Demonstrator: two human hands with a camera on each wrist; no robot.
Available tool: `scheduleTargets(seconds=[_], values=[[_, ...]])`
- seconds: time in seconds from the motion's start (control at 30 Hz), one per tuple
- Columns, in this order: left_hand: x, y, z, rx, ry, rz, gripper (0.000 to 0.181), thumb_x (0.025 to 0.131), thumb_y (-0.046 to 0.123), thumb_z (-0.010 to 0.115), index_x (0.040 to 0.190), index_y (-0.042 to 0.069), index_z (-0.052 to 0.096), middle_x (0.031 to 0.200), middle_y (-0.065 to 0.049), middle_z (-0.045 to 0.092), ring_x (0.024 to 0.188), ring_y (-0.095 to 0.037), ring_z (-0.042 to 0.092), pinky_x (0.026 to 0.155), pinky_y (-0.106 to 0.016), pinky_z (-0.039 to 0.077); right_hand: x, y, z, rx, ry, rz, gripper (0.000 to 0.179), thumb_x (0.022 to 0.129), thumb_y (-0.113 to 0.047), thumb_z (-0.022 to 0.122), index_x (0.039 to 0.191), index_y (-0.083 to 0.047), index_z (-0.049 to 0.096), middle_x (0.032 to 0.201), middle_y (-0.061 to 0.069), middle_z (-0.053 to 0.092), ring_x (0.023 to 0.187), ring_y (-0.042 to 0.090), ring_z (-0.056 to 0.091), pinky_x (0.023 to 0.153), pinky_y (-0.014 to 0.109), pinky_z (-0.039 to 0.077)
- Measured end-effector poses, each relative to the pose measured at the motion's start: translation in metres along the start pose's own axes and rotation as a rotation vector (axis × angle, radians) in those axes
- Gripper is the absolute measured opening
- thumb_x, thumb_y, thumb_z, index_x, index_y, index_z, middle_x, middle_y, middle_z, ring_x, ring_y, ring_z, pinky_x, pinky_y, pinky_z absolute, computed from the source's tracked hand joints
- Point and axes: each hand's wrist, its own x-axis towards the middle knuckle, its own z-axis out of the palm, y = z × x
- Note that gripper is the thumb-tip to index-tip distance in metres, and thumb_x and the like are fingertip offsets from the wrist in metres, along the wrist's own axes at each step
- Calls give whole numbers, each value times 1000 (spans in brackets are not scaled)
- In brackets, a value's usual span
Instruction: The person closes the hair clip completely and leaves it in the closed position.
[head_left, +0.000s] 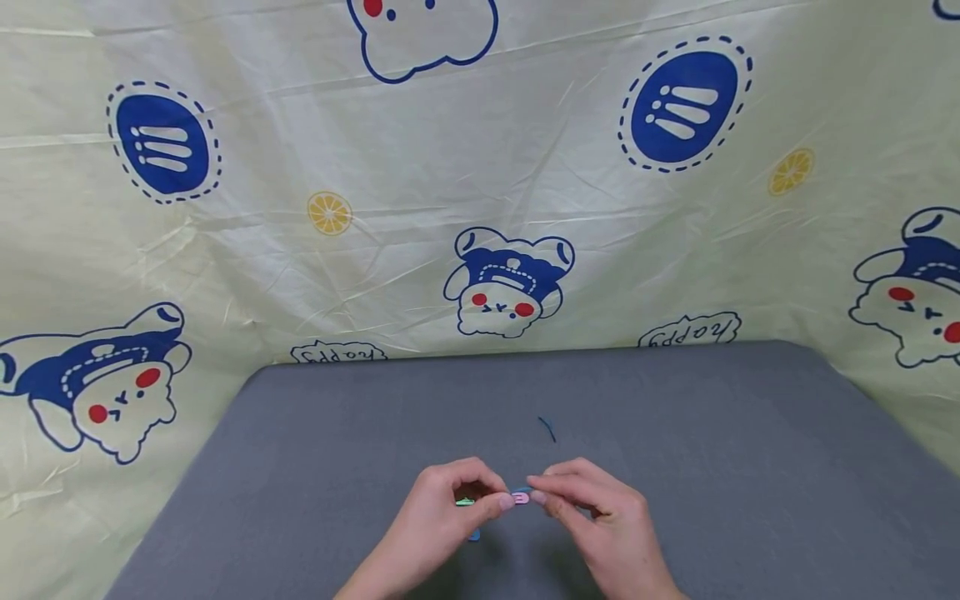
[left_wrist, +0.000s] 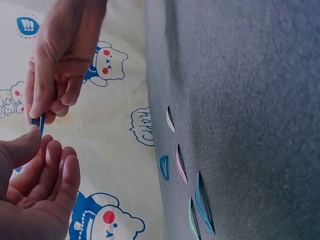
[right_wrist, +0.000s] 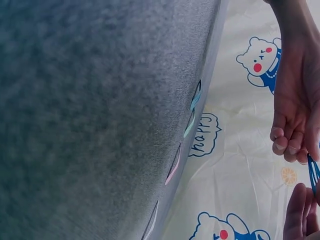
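Observation:
Both hands meet over the table in the head view. My left hand point(head_left: 442, 508) pinches one end of a blue hair clip point(head_left: 522, 489) between thumb and forefinger. From the other side my right hand point(head_left: 618, 517) pinches its other end. The left wrist view shows the slim blue clip upright between the fingertips. Below the hands a pink clip point(head_left: 521, 498), a green clip point(head_left: 465, 502) and another blue clip point(head_left: 474, 535) lie on the cloth, partly hidden by the left hand. A white clip point(left_wrist: 170, 119) lies beyond the pink one in the left wrist view.
A thin, dark blue curved piece point(head_left: 547, 429) lies farther back on the grey table point(head_left: 337, 433). Behind the table hangs a pale printed curtain point(head_left: 525, 167), which also falls at both sides.

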Motion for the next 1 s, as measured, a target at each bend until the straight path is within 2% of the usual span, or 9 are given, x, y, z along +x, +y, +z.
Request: scheduleTargets(seconds=[0.17,0.43,0.63,0.87,1.0], values=[[2,-2,-2,-14,5,-9,13,89,22,75,91,10,73,83,4,67,76,-12,62,71,-29,52,0,-3,0,-13,-36,77,22,85,-9,76,101,-24,78,94,-9,67,76,11,63,66,27,55],[2,-4,-1,63,43,39,8,87,25,77,86,19,72,79,8,65,73,-10,59,67,-28,52,4,-6,1,19,-73,253,14,85,-21,78,95,-31,76,95,-10,67,84,13,63,76,29,55],[2,-6,0,134,64,88,7,87,24,77,85,20,72,79,11,63,72,-9,57,67,-28,52,5,-5,1,33,-79,304,13,84,-19,79,94,-26,75,93,-9,68,83,14,64,75,29,55],[3,-8,1,168,66,112,7,85,19,78,83,20,71,79,12,61,74,-7,58,67,-28,53,5,-1,1,3,-80,298,16,82,-20,81,93,-28,73,89,-10,68,83,13,63,73,28,55],[3,-9,1,204,69,150,8,85,17,78,82,19,71,79,13,60,73,-5,57,66,-27,53,7,0,0,-8,-108,356,18,81,-21,82,94,-29,74,88,-10,69,83,13,63,74,28,55]])
